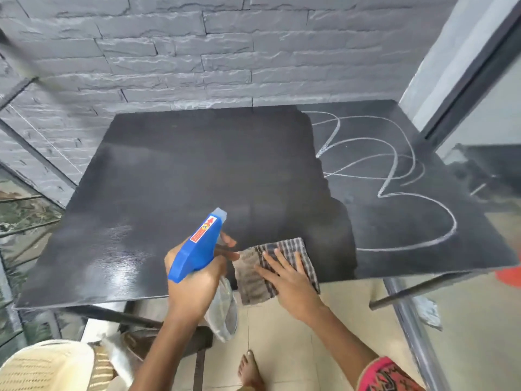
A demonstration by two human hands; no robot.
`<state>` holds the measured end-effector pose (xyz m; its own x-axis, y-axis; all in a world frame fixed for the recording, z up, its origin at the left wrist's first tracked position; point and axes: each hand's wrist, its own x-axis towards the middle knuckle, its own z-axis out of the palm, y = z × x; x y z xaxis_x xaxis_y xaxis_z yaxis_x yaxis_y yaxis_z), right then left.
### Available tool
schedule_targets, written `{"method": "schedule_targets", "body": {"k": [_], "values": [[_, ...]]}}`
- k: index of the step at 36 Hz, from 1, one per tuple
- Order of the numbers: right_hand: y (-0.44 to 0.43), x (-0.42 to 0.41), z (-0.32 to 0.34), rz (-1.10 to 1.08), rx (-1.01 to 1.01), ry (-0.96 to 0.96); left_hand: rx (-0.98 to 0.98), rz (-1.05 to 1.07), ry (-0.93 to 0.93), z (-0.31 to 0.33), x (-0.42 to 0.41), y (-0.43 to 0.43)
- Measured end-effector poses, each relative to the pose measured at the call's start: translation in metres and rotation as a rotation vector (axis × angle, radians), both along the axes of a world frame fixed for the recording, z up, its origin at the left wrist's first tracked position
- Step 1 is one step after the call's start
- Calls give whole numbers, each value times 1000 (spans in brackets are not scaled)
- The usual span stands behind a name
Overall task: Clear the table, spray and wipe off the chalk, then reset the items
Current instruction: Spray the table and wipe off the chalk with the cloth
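The black table point(174, 176) has a dark, wet-looking left and middle part. White chalk scribbles point(394, 176) cover its right part. My left hand point(194, 280) grips a spray bottle point(200, 246) with a blue trigger head and a clear body, held at the table's near edge with the nozzle pointing away over the top. My right hand point(287, 275) lies flat, fingers spread, on a checked brown cloth point(267, 266) at the near edge, just left of the chalk.
A grey stone-brick wall point(197, 52) stands behind the table. A glass panel with a dark frame point(473, 88) rises on the right. A straw hat point(48, 365) and other items lie low at the left. My bare foot point(249, 371) rests on tiled floor.
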<state>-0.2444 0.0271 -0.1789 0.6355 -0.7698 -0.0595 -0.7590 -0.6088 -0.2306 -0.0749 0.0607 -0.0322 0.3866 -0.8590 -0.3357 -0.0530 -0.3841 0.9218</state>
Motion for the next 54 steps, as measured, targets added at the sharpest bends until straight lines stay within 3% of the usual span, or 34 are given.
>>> {"method": "schedule_targets", "body": {"k": [3, 7, 12, 19, 29, 36, 42, 54], "values": [[9, -24, 8, -5, -32, -90, -145, -14, -42, 4, -15, 20], [20, -83, 8, -68, 170, -69, -245, -81, -56, 7, -62, 32], [31, -154, 34, -407, 324, -486, -176, -166, -105, -1, -109, 44], [44, -239, 86, -756, 168, -838, 7, -273, -137, -28, -166, 50], [62, -308, 126, -868, 77, -1062, 129, -239, -262, -37, -214, 56], [54, -317, 139, -841, 51, -1146, 63, -197, -342, -27, -214, 37], [31, -313, 149, -797, 25, -1140, -8, -135, -291, -7, -211, -1], [-58, -304, 169, -739, -4, -1102, 38, -86, -336, 6, -194, -96]]}}
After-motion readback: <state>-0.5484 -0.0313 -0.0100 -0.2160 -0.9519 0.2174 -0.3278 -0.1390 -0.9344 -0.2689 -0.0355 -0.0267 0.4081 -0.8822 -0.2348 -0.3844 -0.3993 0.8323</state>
